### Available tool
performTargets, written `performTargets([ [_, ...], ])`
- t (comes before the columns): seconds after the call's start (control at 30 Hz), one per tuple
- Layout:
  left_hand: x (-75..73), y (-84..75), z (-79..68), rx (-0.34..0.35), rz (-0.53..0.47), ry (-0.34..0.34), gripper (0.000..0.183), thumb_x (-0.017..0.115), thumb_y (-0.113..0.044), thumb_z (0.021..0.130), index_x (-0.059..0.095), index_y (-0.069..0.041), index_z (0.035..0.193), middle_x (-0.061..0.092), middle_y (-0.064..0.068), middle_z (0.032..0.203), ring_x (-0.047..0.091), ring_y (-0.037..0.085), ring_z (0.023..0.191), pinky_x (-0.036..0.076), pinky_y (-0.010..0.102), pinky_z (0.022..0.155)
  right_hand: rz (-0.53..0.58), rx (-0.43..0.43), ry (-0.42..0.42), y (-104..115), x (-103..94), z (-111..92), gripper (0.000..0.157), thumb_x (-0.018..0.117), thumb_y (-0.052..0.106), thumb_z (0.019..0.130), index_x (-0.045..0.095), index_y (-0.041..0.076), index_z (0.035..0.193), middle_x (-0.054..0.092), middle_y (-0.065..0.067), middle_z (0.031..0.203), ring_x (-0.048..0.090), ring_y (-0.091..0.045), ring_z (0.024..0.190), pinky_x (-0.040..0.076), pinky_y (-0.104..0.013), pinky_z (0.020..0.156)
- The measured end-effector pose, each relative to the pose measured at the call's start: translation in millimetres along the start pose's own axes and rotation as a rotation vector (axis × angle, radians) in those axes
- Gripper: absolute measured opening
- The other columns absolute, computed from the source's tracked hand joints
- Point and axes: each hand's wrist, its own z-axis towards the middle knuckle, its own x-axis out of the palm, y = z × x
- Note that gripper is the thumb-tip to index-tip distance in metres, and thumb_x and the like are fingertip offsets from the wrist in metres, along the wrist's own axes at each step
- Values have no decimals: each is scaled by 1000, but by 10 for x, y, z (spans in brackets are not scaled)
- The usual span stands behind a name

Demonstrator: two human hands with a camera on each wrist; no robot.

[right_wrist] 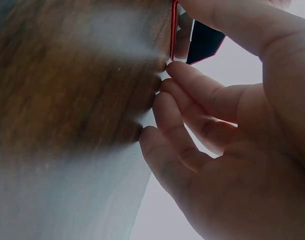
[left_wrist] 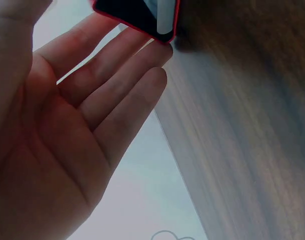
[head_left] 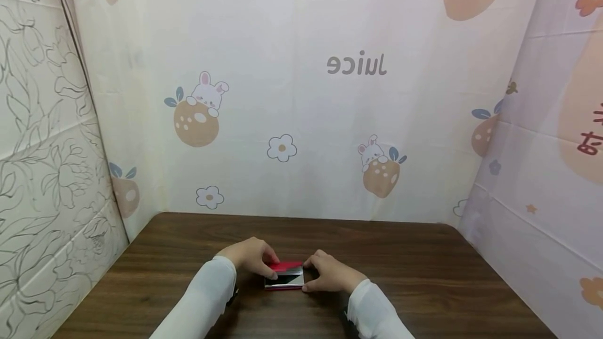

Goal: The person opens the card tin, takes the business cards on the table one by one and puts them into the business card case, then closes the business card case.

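A small flat red case, like a business card case, lies on the wooden table between my hands. Its lid stands tilted up, and the shiny silver and black inside faces me. My left hand pinches the lid's left end between thumb and fingers. At the right end, my right hand holds the case with its thumb at the near corner and fingers at the far one. The left wrist view has the lid's black inner face with a silver strip. In the right wrist view, the silver base mirrors fingertips.
The dark wooden table spreads out around the hands. A white printed curtain hangs behind its far edge, with more cloth on the right and a flower-patterned one on the left.
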Motion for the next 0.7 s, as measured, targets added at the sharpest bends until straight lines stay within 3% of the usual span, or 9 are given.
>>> performTargets([
  [0.17,77,-14,-3,19,42,-44,39,79,-43,67,71,-20,98,64,-10,88,52,5,75,51,34,77,4,19,6,6,1,14,51,74,39,77,61,7,114,51,-2,106,49,-14,96,46,-43,91],
  [0.4,153,-20,-26,108,101,-123,41,81,-41,65,69,-16,95,64,-8,86,50,5,73,49,26,70,5,26,3,2,15,24,51,74,40,77,61,7,114,52,-2,106,49,-14,97,46,-43,92],
  [0.7,215,-89,-64,68,150,-151,37,79,-40,67,69,-16,93,60,-9,82,48,5,70,49,26,66,-5,15,-11,-18,23,20,51,74,40,76,62,8,113,52,-1,104,49,-14,97,47,-43,91],
])
